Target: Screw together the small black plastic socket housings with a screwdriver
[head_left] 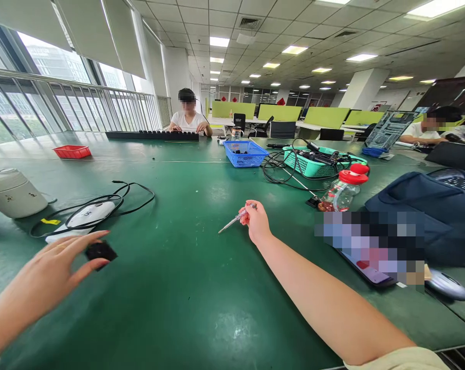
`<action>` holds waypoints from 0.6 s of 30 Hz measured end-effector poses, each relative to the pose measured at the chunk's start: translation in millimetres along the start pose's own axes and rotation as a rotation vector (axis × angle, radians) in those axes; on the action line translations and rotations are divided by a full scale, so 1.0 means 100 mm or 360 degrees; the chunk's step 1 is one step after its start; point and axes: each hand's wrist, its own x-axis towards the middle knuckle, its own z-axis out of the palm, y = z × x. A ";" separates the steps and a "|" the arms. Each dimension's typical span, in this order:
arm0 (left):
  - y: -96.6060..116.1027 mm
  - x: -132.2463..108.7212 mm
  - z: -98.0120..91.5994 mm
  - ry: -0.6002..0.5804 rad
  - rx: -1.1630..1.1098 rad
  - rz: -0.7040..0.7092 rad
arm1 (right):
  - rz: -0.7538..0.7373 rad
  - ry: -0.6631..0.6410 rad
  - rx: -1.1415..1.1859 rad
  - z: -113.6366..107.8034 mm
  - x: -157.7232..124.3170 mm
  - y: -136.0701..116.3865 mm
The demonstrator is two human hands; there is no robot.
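Between the thumb and fingers of my left hand [58,267] is a small black block-like piece [100,251], slightly blurred; its kind is unclear. It is held above the green tabletop [170,288], at the left. My right hand [256,221] is closed round the clear handle of a thin screwdriver [232,224], over the middle of the table. The screwdriver's metal tip points down and to the left. Just behind my left hand lies a white device [91,215] with a black cable [140,186] looped over it.
Behind my hands stand a blue basket [245,155] and a green basket [309,165] heaped with black cables. To the right are a red-lidded jar [343,187], a phone [371,270] and a dark blue bag [421,216]. A red tray [72,151] lies far left. A person [189,121] sits opposite.
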 end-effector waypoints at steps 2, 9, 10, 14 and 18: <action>0.48 0.11 -0.05 -0.0139 -0.0102 0.0133 | 0.0019 0.0006 0.0058 0.00 0.01 -0.01; 1.72 0.56 0.31 -0.0481 -0.0460 0.0626 | 0.0109 -0.0004 0.0211 -0.06 0.05 -0.01; 1.81 0.63 0.39 -0.0503 -0.0512 0.0631 | 0.0116 -0.0015 0.0223 -0.06 0.05 -0.01; 1.92 0.81 0.68 -0.0535 -0.0669 0.0543 | 0.0134 -0.0086 0.0239 -0.06 0.06 0.00; 1.86 0.87 0.83 -0.0489 -0.0717 0.0539 | 0.0155 -0.0112 0.0215 -0.04 0.06 0.01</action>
